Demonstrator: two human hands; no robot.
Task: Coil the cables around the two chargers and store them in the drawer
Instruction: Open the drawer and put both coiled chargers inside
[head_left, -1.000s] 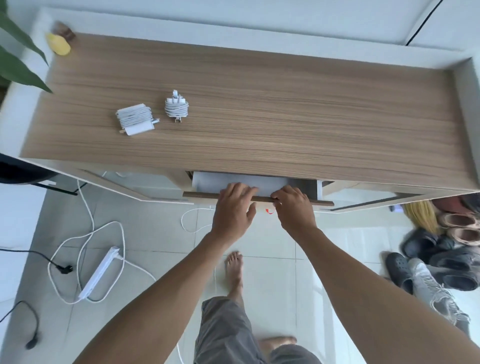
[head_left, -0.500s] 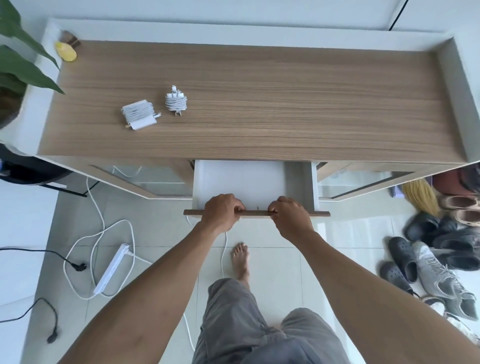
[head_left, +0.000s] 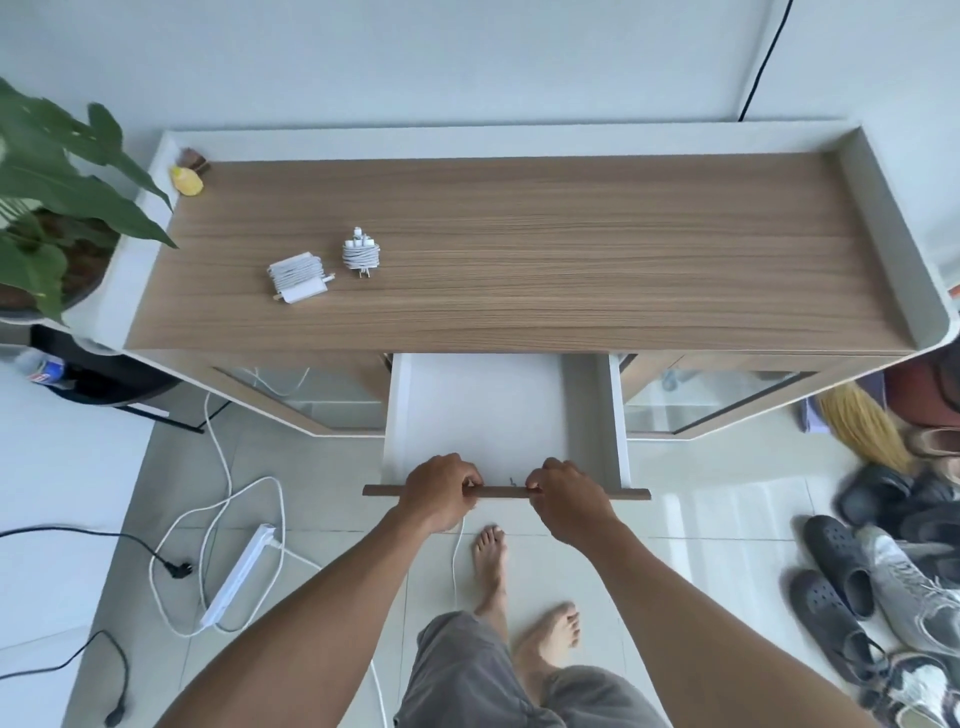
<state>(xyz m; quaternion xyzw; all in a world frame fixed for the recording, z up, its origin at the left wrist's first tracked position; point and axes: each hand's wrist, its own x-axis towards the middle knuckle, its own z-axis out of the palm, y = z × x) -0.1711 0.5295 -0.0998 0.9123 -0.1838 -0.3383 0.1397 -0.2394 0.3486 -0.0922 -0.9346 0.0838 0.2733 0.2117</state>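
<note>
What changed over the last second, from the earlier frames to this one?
The drawer slid out toward the person, from barely open to well open, pulled by the left hand and right hand, both gripping its front edge throughout. The two coiled chargers stayed untouched on the cabinet top.

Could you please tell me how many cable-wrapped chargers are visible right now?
2. The flat rectangular white charger lies on the wooden cabinet top, left of centre; the smaller round-wound white charger sits just to its right, apart from it. None is in the open drawer.
</note>
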